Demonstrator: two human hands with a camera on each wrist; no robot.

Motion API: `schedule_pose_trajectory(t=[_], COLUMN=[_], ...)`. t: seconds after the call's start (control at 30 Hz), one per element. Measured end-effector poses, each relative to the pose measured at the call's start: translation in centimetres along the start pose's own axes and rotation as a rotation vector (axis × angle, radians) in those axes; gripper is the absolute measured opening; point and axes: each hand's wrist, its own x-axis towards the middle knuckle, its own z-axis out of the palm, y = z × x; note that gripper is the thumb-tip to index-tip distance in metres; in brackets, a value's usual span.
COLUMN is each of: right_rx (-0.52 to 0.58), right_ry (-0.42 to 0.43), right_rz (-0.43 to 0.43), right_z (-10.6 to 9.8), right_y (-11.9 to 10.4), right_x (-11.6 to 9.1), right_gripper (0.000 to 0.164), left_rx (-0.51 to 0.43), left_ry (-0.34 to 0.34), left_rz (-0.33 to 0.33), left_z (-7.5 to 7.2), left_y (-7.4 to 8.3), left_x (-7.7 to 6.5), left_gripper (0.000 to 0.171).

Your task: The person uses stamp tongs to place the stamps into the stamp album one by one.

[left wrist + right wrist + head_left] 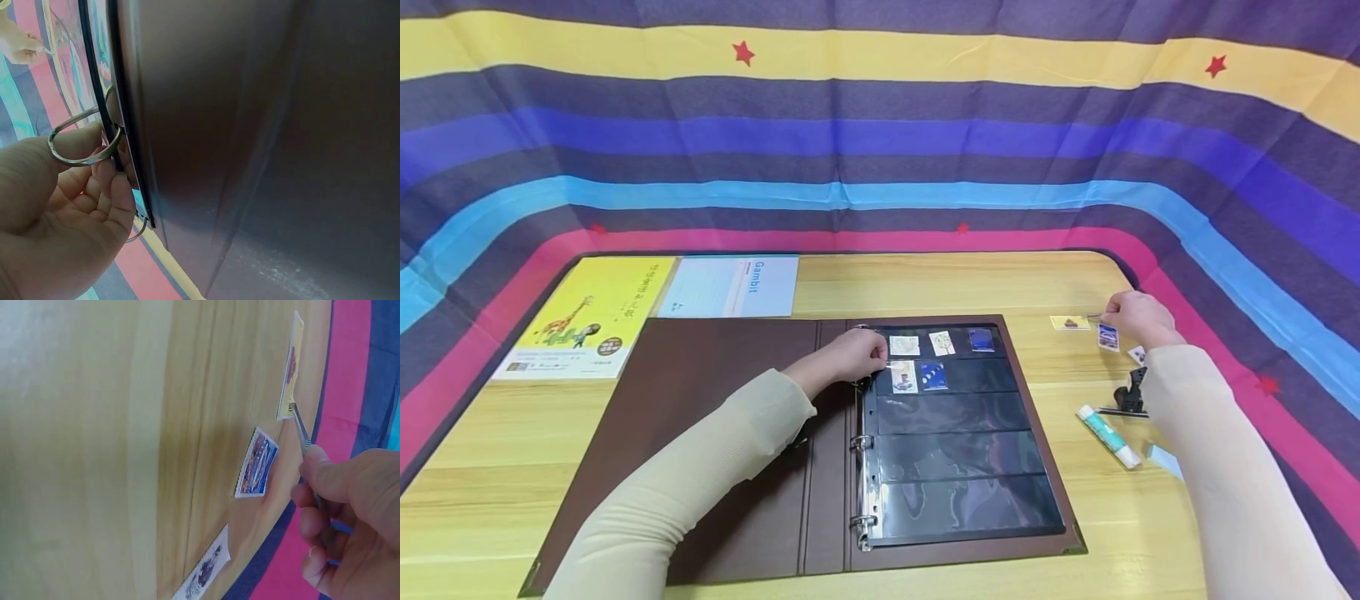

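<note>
Tweezers (305, 445) are held in my right hand (1141, 317), their tips touching one end of a yellow stamp (1070, 322) that lies on the table. A blue stamp (1108, 337) and a whitish stamp (205, 572) lie nearby. My left hand (855, 356) pinches the inner edge of a black album page (955, 454), close to a metal ring (84, 161). Several stamps sit in the page's top two rows, among them a dark blue stamp (935, 376). The brown stamp album (722, 467) lies spread out beneath.
On the right are a glue stick (1108, 436), a black object (1126, 396) and a pale blue piece (1163, 459), partly behind the right sleeve. A yellow book (595, 312) and a light blue Gambit booklet (730, 286) lie at the back left. Striped cloth (880, 137) hangs behind the table.
</note>
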Motion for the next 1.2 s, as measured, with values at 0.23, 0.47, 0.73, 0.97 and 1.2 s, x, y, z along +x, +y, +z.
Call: schedule_pose_trajectory(t=[0.23,0.47,0.73,0.97,1.2], right_rx=[0.087,0.158,0.219,0.223,0.214], right_ry=[0.100,0.181,0.102,0.021,-0.021], right_rz=[-0.117,-0.228,-0.407,-0.495,-0.528], right_z=[-0.5,-1.2,0.4,2.7,3.8], right_y=[-0.6,-4.1,-9.0,-11.1,-11.9], right_x=[-0.2,-1.0,-1.8,-1.6,-1.6], right_gripper=[0.015,0.017,0.010,0.008,0.010], left_rx=[-0.006,-0.010,0.006,-0.001,0.004], left_ry=[-0.001,0.001,0.015,0.021,0.034], left_rz=[0.000,0.009,0.016,0.038,0.043], left_z=[0.0,-0.1,0.0,-0.1,-0.2], left_y=[-0.1,-0.1,0.0,0.0,0.2], left_x=[0.0,0.0,0.0,0.0,-0.2], left_gripper=[0.009,0.009,0.011,0.012,0.013])
